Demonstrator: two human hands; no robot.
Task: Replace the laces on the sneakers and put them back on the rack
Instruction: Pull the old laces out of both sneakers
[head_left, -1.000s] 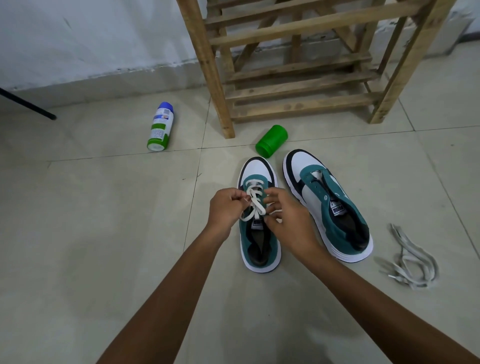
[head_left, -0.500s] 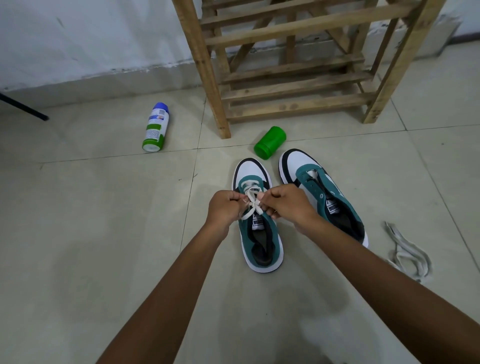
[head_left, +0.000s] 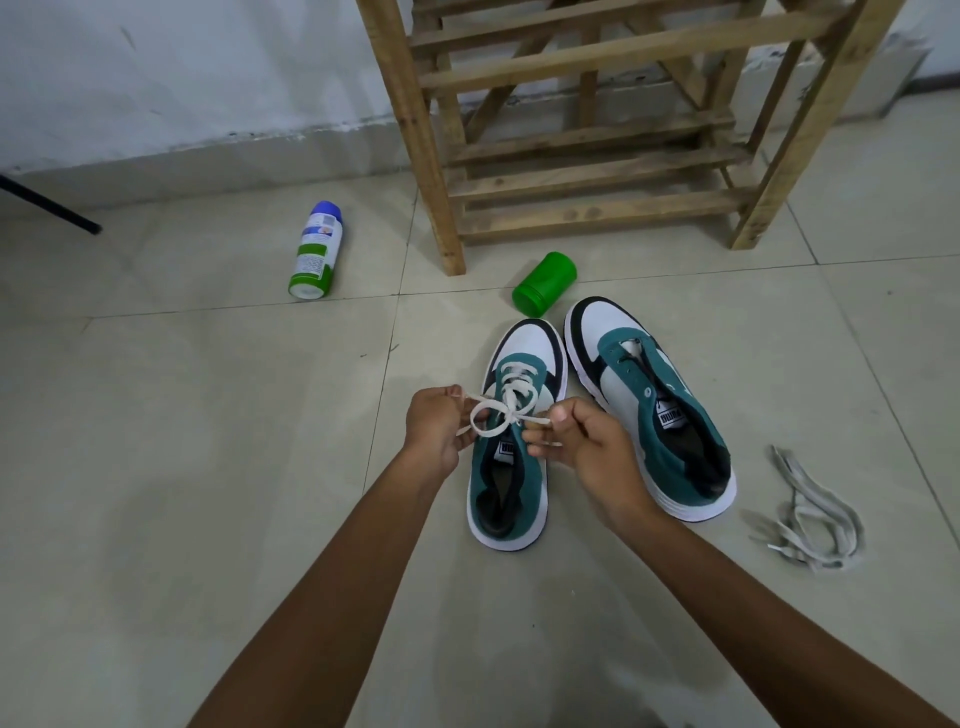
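Two teal, white and black sneakers stand side by side on the tiled floor. The left sneaker (head_left: 511, 462) carries a white lace (head_left: 511, 402) with a loop formed above its tongue. My left hand (head_left: 436, 428) pinches one end of that lace on the left. My right hand (head_left: 576, 434) pinches the other end on the right. The right sneaker (head_left: 649, 405) has bare eyelets with no lace. A loose bundle of grey-white laces (head_left: 802, 514) lies on the floor to the right.
A wooden slatted rack (head_left: 597, 171) stands against the wall just beyond the sneakers. A green cylindrical container (head_left: 544, 283) lies by the toes. A spray can (head_left: 316, 252) lies further left. A black rod (head_left: 49, 205) crosses the far left edge.
My hands have drawn apart, pulling the lace ends outward, and a loop now shows over the left sneaker's tongue. The view has shifted slightly.
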